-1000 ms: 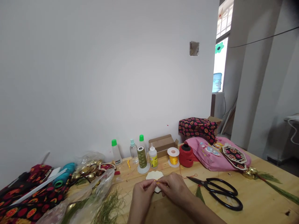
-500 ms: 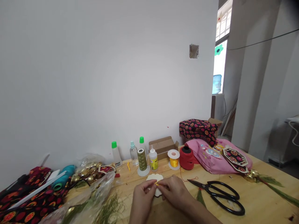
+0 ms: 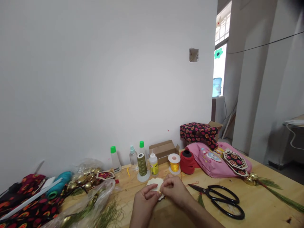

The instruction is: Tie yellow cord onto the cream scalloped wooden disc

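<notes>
A cream, flower-shaped piece with a scalloped edge [image 3: 154, 182] is held low over the table's front. My left hand [image 3: 145, 199] grips its near side between thumb and fingers. Close against it, my right hand [image 3: 174, 189] is closed in a pinch by the piece's right edge. A tiny bit of yellow cord [image 3: 160, 192] shows between the two hands; the rest of it is hidden by the fingers. To the right lie black-handled scissors [image 3: 222, 198], open a little, with a small green tassel [image 3: 200, 200] under the blade.
Behind the hands stand an olive thread cone [image 3: 142, 166], a glue bottle [image 3: 153, 164], a yellow cord spool [image 3: 174, 165] and a red thread cone [image 3: 187, 162]. A pink bag [image 3: 206, 161] lies at right. Gold bells [image 3: 84, 179], plastic wrapping and a teal thread cone [image 3: 59, 183] crowd the left.
My right hand has lifted slightly away from the left, and its fingers have curled. Less yellow cord shows between the hands. The whole view has shifted a little.
</notes>
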{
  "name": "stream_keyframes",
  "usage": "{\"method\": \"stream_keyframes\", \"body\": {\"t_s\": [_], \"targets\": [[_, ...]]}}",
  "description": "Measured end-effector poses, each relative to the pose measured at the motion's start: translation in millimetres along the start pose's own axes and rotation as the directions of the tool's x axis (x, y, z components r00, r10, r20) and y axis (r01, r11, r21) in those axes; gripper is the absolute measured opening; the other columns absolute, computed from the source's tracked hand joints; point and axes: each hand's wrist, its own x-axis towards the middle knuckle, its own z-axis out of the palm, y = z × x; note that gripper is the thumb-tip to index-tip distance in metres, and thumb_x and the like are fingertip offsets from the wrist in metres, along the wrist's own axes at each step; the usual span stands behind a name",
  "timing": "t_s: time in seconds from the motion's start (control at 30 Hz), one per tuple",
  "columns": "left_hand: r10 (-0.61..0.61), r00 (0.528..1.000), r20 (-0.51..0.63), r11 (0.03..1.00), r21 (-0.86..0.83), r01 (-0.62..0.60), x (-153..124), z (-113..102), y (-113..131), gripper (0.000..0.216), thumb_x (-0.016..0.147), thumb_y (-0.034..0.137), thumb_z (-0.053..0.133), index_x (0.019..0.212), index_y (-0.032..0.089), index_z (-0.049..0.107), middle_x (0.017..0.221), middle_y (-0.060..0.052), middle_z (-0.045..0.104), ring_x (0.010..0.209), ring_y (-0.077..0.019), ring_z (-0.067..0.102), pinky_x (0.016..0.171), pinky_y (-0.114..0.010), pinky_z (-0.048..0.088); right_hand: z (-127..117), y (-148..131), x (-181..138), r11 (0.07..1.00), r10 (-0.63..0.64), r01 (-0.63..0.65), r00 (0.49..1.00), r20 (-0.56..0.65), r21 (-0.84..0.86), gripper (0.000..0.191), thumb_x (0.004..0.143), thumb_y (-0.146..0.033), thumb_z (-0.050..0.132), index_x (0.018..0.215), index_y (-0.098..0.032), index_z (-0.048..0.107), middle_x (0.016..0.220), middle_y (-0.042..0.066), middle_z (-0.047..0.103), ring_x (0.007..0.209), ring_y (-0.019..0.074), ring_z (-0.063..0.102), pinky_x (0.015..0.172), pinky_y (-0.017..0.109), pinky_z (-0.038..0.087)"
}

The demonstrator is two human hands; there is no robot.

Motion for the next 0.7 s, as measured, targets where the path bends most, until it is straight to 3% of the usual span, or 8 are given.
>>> {"method": "stream_keyframes", "body": {"t_s": [0.1,0.27,0.47,0.6,0.7], "targets": [[-0.004,1.000,0.010,1.000,0.002,0.004,-2.0,1.3,3.4,0.038,0.044,0.024,0.071,0.078,0.009,0.062,0.054,-0.006,0.067,0.052,-0.0157,0.059,0.052,-0.022,0.043,-0.5,-0.8,-0.2,0.998,0.017,-0.020,0.999,0.042,0.061,0.012,0.060,-0.015,0.052,0.054,-0.014,0.063,0.058,-0.001,0.048,0.058,0.0100,0.044,0.053,0.019,0.033],[0.050,0.999,0.007,0.999,0.014,-0.050,-0.1,-0.9,1.9,0.041,0.049,0.025,0.069,0.085,0.008,0.059,0.059,-0.007,0.068,0.055,-0.0159,0.059,0.055,-0.023,0.043,-3.2,0.5,-3.6,0.993,-0.074,0.079,0.996,0.057,-0.088,0.011,0.063,-0.021,0.054,0.062,-0.015,0.063,0.062,-0.001,0.048,0.057,0.0090,0.042,0.050,0.018,0.031],[0.114,0.994,-0.001,0.990,0.084,-0.113,1.6,-2.0,-1.1,0.042,0.054,0.023,0.066,0.091,0.006,0.057,0.065,-0.009,0.068,0.059,-0.0174,0.060,0.056,-0.024,0.044,-4.3,3.7,-2.6,0.983,-0.064,0.075,0.996,0.067,-0.169,0.011,0.063,-0.019,0.052,0.062,-0.015,0.063,0.060,-0.001,0.050,0.055,0.0088,0.041,0.049,0.018,0.030],[0.121,0.992,-0.025,0.984,0.136,-0.117,-2.3,1.0,1.6,0.041,0.052,0.023,0.066,0.089,0.007,0.059,0.060,-0.007,0.067,0.057,-0.0174,0.060,0.055,-0.024,0.044,-4.2,1.5,-1.6,0.994,-0.051,0.056,0.997,0.055,-0.097,0.008,0.056,-0.014,0.054,0.057,-0.014,0.062,0.055,-0.002,0.047,0.053,0.0075,0.039,0.046,0.017,0.027],[0.113,0.993,-0.030,0.979,0.176,-0.106,-5.5,3.9,5.2,0.036,0.051,0.023,0.066,0.084,0.008,0.061,0.059,-0.007,0.067,0.057,-0.0180,0.060,0.055,-0.024,0.044,-4.6,-4.1,-2.9,0.992,0.083,-0.094,0.989,0.121,0.088,0.007,0.055,-0.013,0.053,0.055,-0.012,0.060,0.051,-0.003,0.048,0.049,0.0063,0.038,0.045,0.017,0.027]]}}
